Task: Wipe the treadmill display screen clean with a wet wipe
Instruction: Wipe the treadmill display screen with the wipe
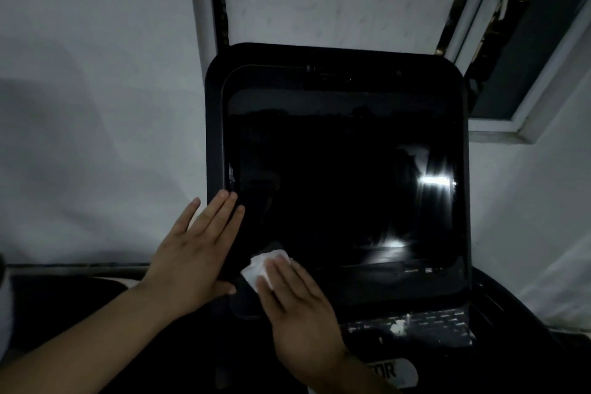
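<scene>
Display screen (pixel 345 185): dark glass panel, centre frame, glare lower right.
Wet wipe (pixel 260 267): white wad, screen's lower-left corner, under right hand (pixel 299 307), fingers flat, pressing.
Left hand (pixel 195 249): spread, bracing left bezel.
Risk: dim view probably hides missed streaks; heavy pressure could rock the console.

The left hand (pixel 195 249) lies flat with fingers straight and together, thumb spread, forearm reaching in from the near left. The right hand (pixel 297 307) is flat too, fingers extended forward, just right of it.
</scene>
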Demonstrator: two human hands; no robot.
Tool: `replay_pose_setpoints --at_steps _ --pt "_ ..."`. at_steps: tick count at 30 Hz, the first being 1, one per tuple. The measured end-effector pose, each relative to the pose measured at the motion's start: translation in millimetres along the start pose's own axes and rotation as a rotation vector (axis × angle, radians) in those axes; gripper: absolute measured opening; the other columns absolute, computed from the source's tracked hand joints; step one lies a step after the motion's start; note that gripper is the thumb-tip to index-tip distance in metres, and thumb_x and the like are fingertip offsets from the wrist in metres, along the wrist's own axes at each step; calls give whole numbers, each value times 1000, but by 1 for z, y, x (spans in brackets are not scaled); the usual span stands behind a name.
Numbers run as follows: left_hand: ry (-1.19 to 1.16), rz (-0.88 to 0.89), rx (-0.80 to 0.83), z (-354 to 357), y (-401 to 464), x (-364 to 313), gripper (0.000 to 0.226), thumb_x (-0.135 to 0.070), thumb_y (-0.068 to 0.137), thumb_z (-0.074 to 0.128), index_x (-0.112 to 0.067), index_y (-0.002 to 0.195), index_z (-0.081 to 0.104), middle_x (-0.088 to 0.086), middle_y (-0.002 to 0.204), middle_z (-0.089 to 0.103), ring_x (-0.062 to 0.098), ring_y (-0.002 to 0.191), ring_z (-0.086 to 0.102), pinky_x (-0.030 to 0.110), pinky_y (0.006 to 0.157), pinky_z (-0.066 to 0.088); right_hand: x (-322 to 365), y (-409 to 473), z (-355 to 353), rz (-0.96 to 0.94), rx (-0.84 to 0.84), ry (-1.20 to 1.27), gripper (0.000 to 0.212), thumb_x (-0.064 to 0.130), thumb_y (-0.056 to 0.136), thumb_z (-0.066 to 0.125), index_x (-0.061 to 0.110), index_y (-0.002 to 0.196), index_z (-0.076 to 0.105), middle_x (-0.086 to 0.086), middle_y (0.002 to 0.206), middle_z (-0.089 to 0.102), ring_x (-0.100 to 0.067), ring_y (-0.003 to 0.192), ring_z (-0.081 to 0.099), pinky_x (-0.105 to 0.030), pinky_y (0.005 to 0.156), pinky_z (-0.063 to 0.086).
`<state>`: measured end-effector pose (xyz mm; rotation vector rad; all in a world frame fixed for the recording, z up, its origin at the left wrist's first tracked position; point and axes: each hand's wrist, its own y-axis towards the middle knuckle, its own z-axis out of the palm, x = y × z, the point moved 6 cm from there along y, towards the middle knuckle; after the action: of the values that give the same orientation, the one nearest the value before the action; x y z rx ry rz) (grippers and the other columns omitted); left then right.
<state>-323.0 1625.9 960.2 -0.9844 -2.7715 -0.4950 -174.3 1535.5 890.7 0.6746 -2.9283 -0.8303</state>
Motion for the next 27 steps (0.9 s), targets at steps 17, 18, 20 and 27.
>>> replay_pose_setpoints --at_steps 17,18,20,27 --pt "-92 -108 75 12 -8 14 162 -80 32 85 3 157 22 24 165 27 34 152 31 53 118 24 -60 198 -68 46 42 -135 54 31 93 43 27 147 41 -5 159 34 -22 150 18 -48 121 10" --pt "-83 -109 78 12 -8 14 163 -81 33 84 2 158 20 24 165 25 33 152 30 52 119 23 -64 211 -72 56 46 -147 53 31 95 43 28 148 39 -5 160 31 -21 151 17 -48 122 7" --pt "-74 -107 74 11 -8 14 162 -82 35 82 2 158 17 24 166 24 33 153 29 52 120 22 -68 229 -77 72 57 -172 53 31 96 44 29 149 37 -4 162 27 -21 151 14 -46 122 3" --pt "-108 -98 63 14 -8 13 163 -79 33 86 3 158 23 23 167 24 32 153 28 54 118 23 -67 202 -63 60 62 -201 58 31 96 43 24 152 30 -5 163 23 -20 152 8 -45 122 7"
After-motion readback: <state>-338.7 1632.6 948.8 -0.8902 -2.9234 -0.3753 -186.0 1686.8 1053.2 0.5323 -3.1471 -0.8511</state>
